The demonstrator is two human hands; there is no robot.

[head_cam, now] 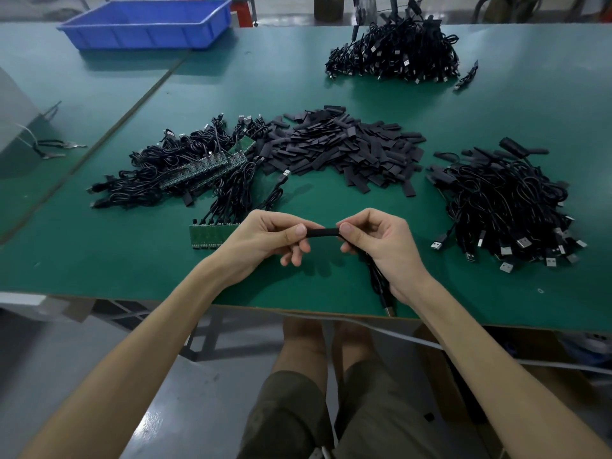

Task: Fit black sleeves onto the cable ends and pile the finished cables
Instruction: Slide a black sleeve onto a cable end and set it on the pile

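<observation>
1. The left hand (265, 236) pinches one end of a black sleeve (323, 232) between thumb and forefinger, its other fingers loosely curled below. The right hand (374, 243) pinches the other end the same way, and a cable (377, 279) trails out under its palm.
2. The sleeve is held level between the two hands, in the air just above the near part of the green table (331, 293).
3. I cannot tell how far the cable end has gone in, as the right thumb hides the join. If the grip is off-line, I would expect the soft sleeve to buckle rather than slide on.
4. The cable's tail runs to the table's near edge. It could catch there or slip off, tugging the end back out.
5. The sleeve is short, matte black and looks like a slightly flattened tube, the same as those in the heap of loose sleeves (347, 150) mid-table. The cable is thin, black and slightly shiny.
6. The tangle of cables on the right (503, 200), silver plugs showing, is probably the finished pile. A careless toss could land this one among the loose sleeves just beside it.
</observation>
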